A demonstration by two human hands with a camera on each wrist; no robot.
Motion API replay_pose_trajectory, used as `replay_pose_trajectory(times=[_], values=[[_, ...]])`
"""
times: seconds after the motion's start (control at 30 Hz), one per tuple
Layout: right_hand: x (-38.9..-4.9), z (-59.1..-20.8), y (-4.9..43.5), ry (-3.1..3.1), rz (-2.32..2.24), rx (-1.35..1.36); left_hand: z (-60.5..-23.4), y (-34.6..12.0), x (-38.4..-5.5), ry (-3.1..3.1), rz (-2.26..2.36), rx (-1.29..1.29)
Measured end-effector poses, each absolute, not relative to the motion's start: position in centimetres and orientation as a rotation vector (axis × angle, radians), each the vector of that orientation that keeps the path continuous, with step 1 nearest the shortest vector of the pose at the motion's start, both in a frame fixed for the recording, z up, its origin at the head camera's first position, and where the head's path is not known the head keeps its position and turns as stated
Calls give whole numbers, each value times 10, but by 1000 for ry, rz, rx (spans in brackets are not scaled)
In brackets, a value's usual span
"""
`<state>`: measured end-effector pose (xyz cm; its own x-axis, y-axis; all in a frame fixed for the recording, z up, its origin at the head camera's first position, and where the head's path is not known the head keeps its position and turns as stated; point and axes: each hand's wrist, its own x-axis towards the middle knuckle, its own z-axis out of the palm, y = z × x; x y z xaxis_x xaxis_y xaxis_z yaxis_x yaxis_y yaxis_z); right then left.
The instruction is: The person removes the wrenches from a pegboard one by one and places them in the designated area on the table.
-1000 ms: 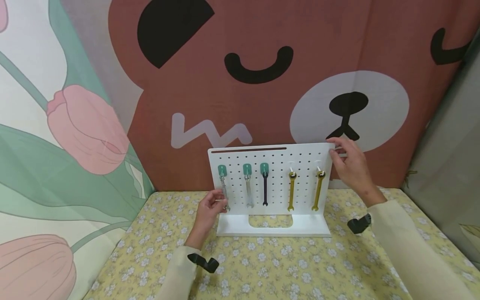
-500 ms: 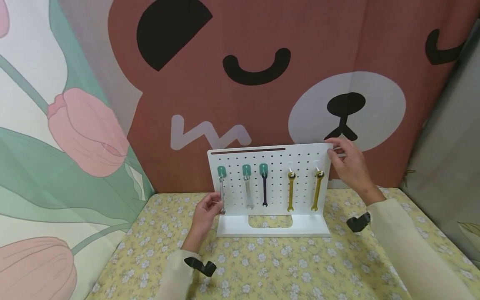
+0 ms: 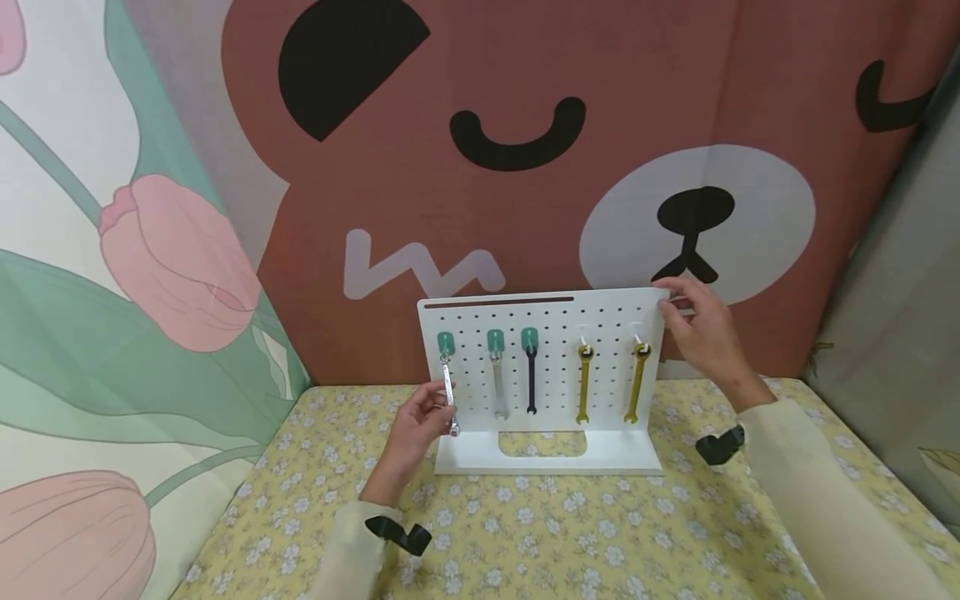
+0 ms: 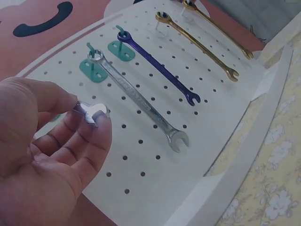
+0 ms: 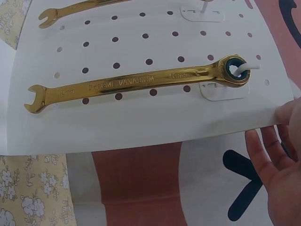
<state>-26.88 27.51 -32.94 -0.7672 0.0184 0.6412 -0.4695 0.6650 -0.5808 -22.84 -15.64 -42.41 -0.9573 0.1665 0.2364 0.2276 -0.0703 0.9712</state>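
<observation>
At the left side of a white pegboard (image 3: pixel 555 400), my left hand (image 3: pixel 408 425) pinches the lower part of a silver combination wrench (image 3: pixel 449 387). Its upper end is at the leftmost green hook (image 3: pixel 446 342), while its open-jaw end (image 4: pixel 96 113) shows between thumb and fingers in the left wrist view. My right hand (image 3: pixel 705 329) grips the board's upper right corner, thumb on the front face. Hanging along the board are a second silver wrench (image 4: pixel 141 103), a dark purple wrench (image 4: pixel 160 68) and two gold wrenches (image 3: pixel 584 387), the outermost gold wrench (image 5: pixel 136 82) being nearest my right hand.
The board's white base (image 3: pixel 465 462) stands on a yellow floral tablecloth (image 3: pixel 555 533). Green hooks carry the left wrenches; white hooks (image 5: pixel 247 68) carry the gold ones. Behind hangs a brown bear-print curtain (image 3: pixel 420 200), with a tulip-print curtain (image 3: pixel 180 258) at the left.
My left hand has shifted slightly left and down, and the lower end of the leftmost silver wrench has swung out from the board. My right hand stays on the corner.
</observation>
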Motion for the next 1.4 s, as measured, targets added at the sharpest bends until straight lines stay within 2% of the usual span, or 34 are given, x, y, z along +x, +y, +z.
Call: replay_pose_trajectory(times=[1.0, 1.4], values=[[-266, -327, 278, -2284, 1088, 381, -401, -159, -216, -2001, -2481, -575], [-267, -328, 275, -2286, 1065, 362, -397, -168, -204, -2078, -2385, -569]])
